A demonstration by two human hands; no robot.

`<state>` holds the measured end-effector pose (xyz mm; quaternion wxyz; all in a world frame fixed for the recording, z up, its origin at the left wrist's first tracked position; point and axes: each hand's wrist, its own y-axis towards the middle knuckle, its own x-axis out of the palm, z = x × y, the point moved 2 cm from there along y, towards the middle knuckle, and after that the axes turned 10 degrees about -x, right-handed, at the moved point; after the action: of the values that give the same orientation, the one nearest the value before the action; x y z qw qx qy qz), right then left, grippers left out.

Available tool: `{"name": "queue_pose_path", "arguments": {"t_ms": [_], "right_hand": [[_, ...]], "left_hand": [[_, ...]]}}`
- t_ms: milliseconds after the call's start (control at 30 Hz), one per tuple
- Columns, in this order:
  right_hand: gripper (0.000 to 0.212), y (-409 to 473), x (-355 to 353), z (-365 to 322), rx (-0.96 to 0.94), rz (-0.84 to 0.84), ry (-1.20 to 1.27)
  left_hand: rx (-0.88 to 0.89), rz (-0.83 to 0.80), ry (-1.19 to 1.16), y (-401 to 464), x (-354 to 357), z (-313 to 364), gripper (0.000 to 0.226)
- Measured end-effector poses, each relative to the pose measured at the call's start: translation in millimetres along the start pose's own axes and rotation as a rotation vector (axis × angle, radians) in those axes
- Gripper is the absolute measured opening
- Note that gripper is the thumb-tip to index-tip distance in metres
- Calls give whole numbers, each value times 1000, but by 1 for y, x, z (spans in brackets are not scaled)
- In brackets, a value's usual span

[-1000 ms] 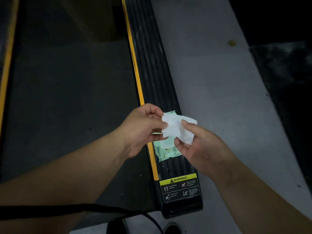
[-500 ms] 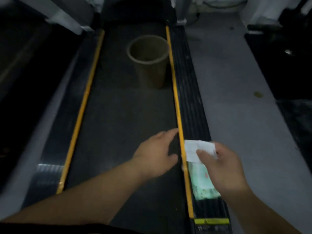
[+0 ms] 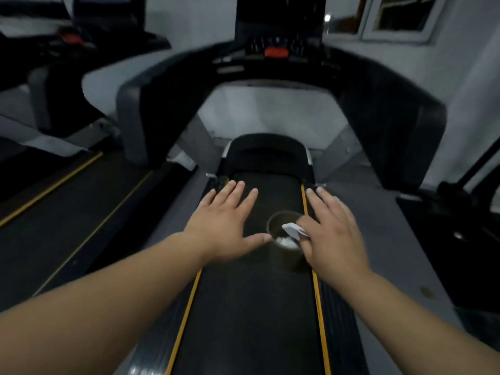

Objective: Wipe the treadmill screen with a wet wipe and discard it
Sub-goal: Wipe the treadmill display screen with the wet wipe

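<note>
Both arms reach forward over the treadmill belt (image 3: 243,307), where a small round bin (image 3: 286,259) stands upright near the belt's right yellow stripe. The left hand (image 3: 226,228) is just left of the bin, palm down, its fingers (image 3: 238,190) straight and spread apart, holding nothing; the thumb tip points at the bin's rim and lies close to it, though contact cannot be told. The right hand (image 3: 332,234) is at the bin's right side, partly covering its rim, with its long fingers stretched forward beyond the bin. A white wipe (image 3: 293,229) shows at the thumb side of this hand, right above the bin's mouth; the thumb seems to pin it against the hand, but blur hides the exact grip. More crumpled white material (image 3: 286,242) lies inside the bin. Far beyond the bin rises the console with the dark screen (image 3: 280,17) and a red button (image 3: 276,52) below it, well apart from both hands. Left of the bin, past the belt, a second treadmill (image 3: 67,190) stands alongside.
</note>
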<state>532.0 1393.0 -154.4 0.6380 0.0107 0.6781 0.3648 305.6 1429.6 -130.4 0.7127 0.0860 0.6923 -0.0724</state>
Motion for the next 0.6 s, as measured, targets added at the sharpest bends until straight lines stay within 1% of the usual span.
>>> {"name": "queue_pose_path", "arguments": {"t_ms": [133,233,300,367,433,500,600], "right_hand": [[5,83,-56,10,-76,92,-63],[4,130,-84,18,-125,174,-86],[10,160,-96,27,-141,214,-88],[13,190,-102,41,-150,244,-93],[8,222,-101,60,-157,254,-111],[2,258,-96,87,-172,255,-137],[4,324,-89,138,-177,248,-167]], "left_hand": [[6,102,44,28,-90,-22,111],[22,165,74,51,-138,-32,118],[29,191,91,72,-163,-37,121],[37,209,107,97,-183,-41,123],[40,227,124,130,-201,-43,124],[38,236,138,172,-217,-46,126],[42,248,159,250,-241,-50,128]]}}
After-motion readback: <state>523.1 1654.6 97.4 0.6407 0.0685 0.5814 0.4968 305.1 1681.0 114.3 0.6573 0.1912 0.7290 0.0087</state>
